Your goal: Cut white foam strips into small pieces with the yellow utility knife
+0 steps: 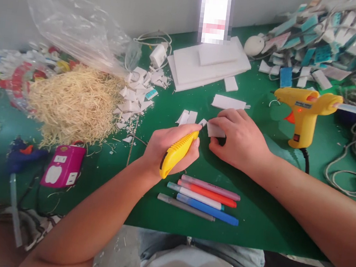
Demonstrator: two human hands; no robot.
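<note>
My left hand (176, 148) is closed around a yellow utility knife (178, 153), its tip pointing away from me toward small white foam pieces. The blade itself is hard to make out. Under the fingers of my right hand (237, 134) lies a white foam piece (215, 130), pinned to the green table between thumb and fingertips. A tiny white offcut (203, 122) sits between the knife tip and that piece. Just left of it are small white strips (188, 117), and beyond my right fingers rests a longer white strip (229, 102).
Several markers (205, 199) lie near the front edge. A yellow glue gun (305, 113) stands at right, its cord trailing. White foam sheets (210, 64) are stacked behind. Left are wood shavings (77, 102), a magenta power adapter (64, 166) and a blue glue gun (22, 156). Scraps (323, 47) pile back right.
</note>
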